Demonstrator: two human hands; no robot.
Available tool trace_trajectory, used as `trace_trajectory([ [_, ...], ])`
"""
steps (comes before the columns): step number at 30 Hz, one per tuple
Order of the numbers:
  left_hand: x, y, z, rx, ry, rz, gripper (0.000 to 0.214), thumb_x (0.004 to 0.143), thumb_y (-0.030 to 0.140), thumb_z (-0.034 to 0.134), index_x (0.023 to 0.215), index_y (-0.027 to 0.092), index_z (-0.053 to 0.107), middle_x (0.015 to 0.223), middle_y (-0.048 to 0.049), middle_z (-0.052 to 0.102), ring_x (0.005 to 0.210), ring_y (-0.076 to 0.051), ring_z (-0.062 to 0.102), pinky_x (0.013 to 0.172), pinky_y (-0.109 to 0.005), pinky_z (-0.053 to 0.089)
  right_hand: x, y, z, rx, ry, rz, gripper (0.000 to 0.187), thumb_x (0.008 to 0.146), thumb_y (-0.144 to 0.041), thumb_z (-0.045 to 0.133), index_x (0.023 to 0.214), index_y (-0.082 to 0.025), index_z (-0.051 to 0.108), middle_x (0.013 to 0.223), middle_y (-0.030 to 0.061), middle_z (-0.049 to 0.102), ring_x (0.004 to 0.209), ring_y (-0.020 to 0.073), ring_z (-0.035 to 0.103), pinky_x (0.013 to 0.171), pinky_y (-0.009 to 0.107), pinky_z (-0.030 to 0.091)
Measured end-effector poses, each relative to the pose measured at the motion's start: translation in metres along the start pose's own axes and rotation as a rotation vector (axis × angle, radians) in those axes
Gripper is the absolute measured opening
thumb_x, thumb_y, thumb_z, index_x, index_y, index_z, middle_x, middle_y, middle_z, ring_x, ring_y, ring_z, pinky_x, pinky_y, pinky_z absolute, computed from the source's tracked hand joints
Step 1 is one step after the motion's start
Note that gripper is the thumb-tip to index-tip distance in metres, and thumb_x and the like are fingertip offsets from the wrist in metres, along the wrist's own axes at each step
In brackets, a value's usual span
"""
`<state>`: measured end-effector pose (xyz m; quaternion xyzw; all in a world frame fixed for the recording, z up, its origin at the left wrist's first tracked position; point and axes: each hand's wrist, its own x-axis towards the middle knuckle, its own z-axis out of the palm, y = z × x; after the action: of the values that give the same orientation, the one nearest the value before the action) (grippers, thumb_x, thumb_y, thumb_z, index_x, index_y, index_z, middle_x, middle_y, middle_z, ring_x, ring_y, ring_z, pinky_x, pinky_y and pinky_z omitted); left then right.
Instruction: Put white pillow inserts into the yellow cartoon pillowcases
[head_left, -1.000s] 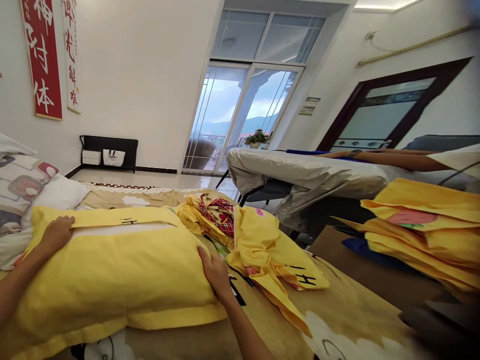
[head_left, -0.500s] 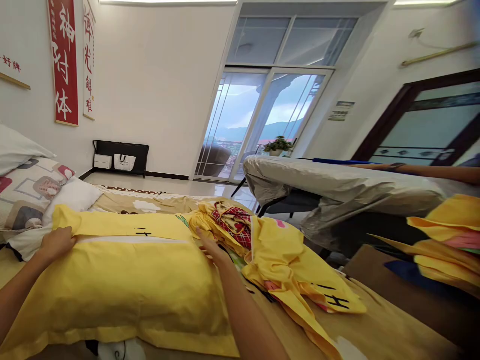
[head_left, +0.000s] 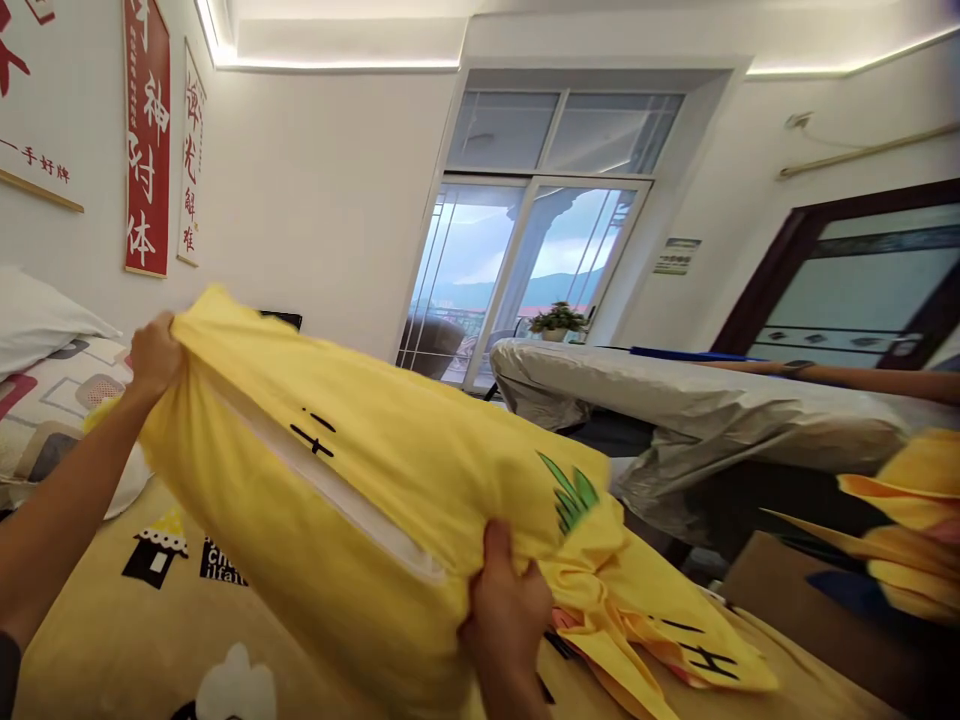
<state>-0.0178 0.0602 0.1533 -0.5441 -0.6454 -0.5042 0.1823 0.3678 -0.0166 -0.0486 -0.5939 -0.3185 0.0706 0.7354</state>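
A yellow pillow (head_left: 360,450) with "Hi" lettering and a green leaf print hangs tilted in front of me, its left end higher. Along its case runs an opening that shows a white strip. My left hand (head_left: 156,352) is closed around the upper left corner. Lower down, my right hand (head_left: 510,600) grips the right end, thumb on top. Behind that end, a loose yellow pillowcase (head_left: 675,630), also marked "Hi", lies crumpled on the bed (head_left: 315,660).
Patterned pillows (head_left: 60,410) lie at the left. To the right stands a plastic-covered table (head_left: 697,395) with another person's forearm (head_left: 862,378) over it. More yellow cloth (head_left: 907,510) sits by a cardboard box (head_left: 810,610). A potted plant (head_left: 556,318) is near the glass door.
The pillow has been lifted off the bed and tilted. Both hands have closed on its ends, my left going up and my right moving right and down. The view has tipped upward.
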Motion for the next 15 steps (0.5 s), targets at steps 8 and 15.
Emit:
trace_trajectory([
  [8, 0.022, 0.140, -0.069, -0.403, 0.404, 0.269, 0.050, 0.097, 0.033, 0.012, 0.098, 0.018, 0.060, 0.083, 0.0015, 0.058, 0.091, -0.016, 0.061, 0.075, -0.029, 0.041, -0.096, 0.007, 0.027, -0.552, -1.421, -0.434, 0.056, 0.069, -0.034, 0.064, 0.121, -0.015, 0.059, 0.123, 0.0152, 0.060, 0.119, 0.0287, 0.050, 0.102, 0.039, 0.037],
  [15, -0.072, 0.124, -0.021, -0.623, 0.204, 0.836, 0.032, 0.096, 0.027, 0.030, 0.100, 0.015, 0.060, 0.099, -0.0049, 0.065, 0.098, -0.017, 0.061, 0.083, -0.031, 0.048, -0.044, -0.063, -0.010, -0.183, -0.889, -0.224, 0.053, 0.073, -0.059, 0.052, 0.104, -0.018, 0.067, 0.094, 0.0115, 0.070, 0.079, 0.0255, 0.065, 0.074, 0.037, 0.051],
])
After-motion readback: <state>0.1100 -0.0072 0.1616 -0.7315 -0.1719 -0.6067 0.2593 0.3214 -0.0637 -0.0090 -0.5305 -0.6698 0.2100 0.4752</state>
